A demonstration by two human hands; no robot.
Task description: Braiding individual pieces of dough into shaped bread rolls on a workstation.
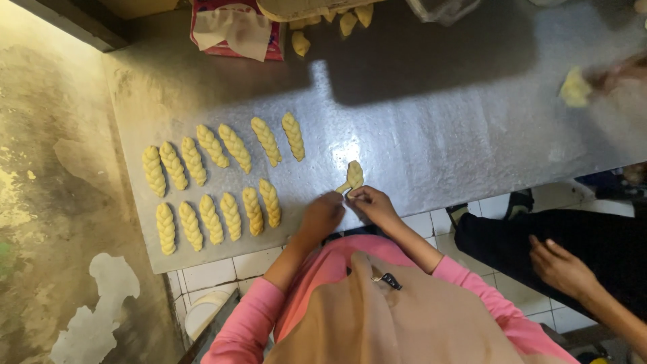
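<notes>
Pink sleeves (251,317) lead up to the steel table (431,135). Left of the hands, finished yellow braids (216,182) lie in two rows. At the table's near edge, left hand (322,214) and right hand (372,204) both pinch the half-braided dough piece (353,176). Right of the table, another person's hand (561,267) rests open.

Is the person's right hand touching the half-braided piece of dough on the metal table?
Touching. The head view shows the right hand with its fingertips pinching the loose strands at the lower end of the half-braided dough; no gap is visible between them.
</notes>
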